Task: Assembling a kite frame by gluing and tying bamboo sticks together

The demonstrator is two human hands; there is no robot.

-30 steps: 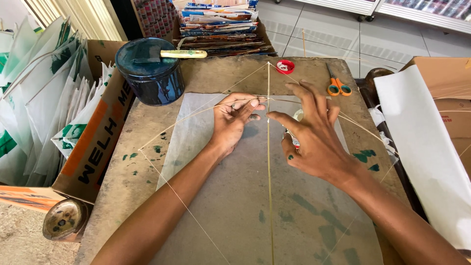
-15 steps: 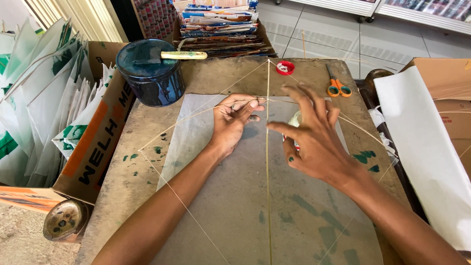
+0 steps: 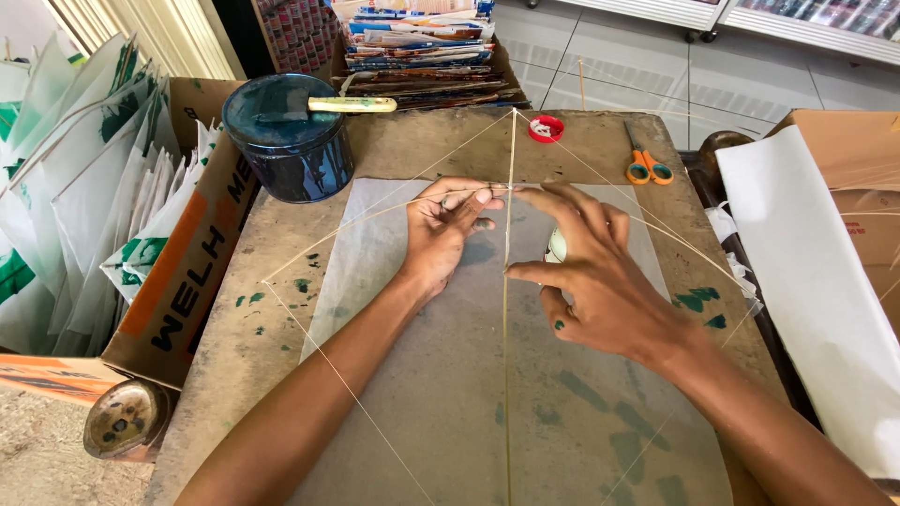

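At 9 o'clock of the table stands a cardboard box full of folded white and green paper pieces. If an elbow pushes it, I think the papers could slide out. At 11 o'clock is a dark blue pot with a brush lying across its top; a wide move of the arm could tip it, and the content would spoil the thin paper sheet.

The left hand is near the centre, its fingertips pressed together on the curved stick where it meets the straight stick, which runs from 12 to 6 o'clock. The thin string goes around the frame as an outline. The right hand rests just beside the straight stick, fingers spread, the thumb touching the stick; a small white thing is under the palm, I cannot tell what.

The sticks look very thin, so too much pressure at the crossing may snap them, and a slip could make the bent stick spring away or tear the sheet.

At 1 o'clock lie a red cap and orange scissors, and a white paper roll at 3 o'clock; these seem safely apart.
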